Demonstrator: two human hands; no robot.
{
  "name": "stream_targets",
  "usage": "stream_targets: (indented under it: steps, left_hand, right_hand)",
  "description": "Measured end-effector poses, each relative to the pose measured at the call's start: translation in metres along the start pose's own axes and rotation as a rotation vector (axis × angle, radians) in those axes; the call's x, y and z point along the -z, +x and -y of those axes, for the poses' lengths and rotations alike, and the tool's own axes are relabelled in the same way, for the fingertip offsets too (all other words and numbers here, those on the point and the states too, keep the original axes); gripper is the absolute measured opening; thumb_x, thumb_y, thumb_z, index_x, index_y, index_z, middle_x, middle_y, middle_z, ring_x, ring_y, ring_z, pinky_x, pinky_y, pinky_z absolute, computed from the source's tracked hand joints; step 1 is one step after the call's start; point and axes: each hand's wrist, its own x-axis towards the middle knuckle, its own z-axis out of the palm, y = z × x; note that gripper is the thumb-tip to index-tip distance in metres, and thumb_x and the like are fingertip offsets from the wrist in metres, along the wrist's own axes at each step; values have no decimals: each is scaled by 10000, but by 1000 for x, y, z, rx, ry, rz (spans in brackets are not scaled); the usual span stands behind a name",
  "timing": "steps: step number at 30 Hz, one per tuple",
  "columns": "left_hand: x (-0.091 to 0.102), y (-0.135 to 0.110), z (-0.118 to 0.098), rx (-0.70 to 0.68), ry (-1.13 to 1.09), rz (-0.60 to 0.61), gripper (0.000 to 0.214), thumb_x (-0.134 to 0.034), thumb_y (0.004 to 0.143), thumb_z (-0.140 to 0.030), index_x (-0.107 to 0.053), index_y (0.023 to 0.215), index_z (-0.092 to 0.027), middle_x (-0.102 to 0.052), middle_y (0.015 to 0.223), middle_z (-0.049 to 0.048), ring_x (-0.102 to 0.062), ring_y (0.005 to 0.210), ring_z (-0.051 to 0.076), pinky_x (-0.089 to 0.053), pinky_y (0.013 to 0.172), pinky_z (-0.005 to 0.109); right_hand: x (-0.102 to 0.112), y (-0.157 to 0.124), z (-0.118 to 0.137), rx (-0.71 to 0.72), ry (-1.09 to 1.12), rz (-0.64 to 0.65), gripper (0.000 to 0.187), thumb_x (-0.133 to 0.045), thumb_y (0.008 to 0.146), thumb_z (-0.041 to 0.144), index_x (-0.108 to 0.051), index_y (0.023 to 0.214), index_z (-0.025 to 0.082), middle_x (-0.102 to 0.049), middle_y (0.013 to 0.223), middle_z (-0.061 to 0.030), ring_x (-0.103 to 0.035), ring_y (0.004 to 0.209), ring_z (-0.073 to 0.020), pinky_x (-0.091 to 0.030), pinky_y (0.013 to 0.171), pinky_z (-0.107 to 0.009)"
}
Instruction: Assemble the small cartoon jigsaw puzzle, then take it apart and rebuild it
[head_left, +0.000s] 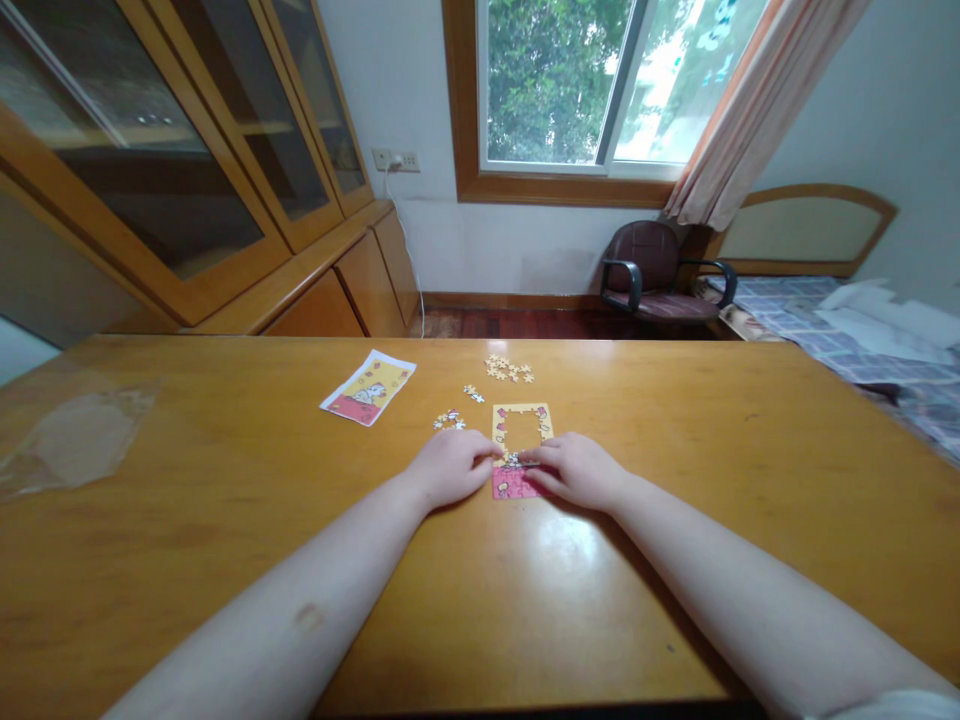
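A partly assembled jigsaw puzzle (516,485) lies on the table, with a yellow border, a pink lower part and a bare gap in the middle. At its left edge rests my left hand (452,467), index finger stretched to the border and nothing visibly held. My right hand (581,470) reaches over the right side, its fingertips apart and touching the puzzle near the lower edge of the gap. Any small piece under those fingertips is hidden. Loose printed pieces (449,420) lie just beyond my left hand, with a few more pieces (473,394) farther up.
Yellow loose pieces (508,369) are heaped behind the puzzle. A printed reference picture (369,388) lies left of it on the wooden table (247,430). Clear plastic film (79,435) is at the far left. Beyond the table stand a cabinet (315,260) and an office chair (652,265).
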Motion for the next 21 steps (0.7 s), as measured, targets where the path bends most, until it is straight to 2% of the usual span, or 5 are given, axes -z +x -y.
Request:
stream_targets:
  steps: [21]
  left_hand:
    - [1, -1, -1, -34, 5, 42, 311, -480, 832, -215, -724, 1019, -265, -725, 912, 13, -640, 826, 169, -469, 755, 272]
  right_hand:
    - [3, 1, 2, 21, -6, 4, 336, -458, 935, 411, -677, 1124, 242, -720, 915, -69, -649, 777, -185, -453, 710, -293]
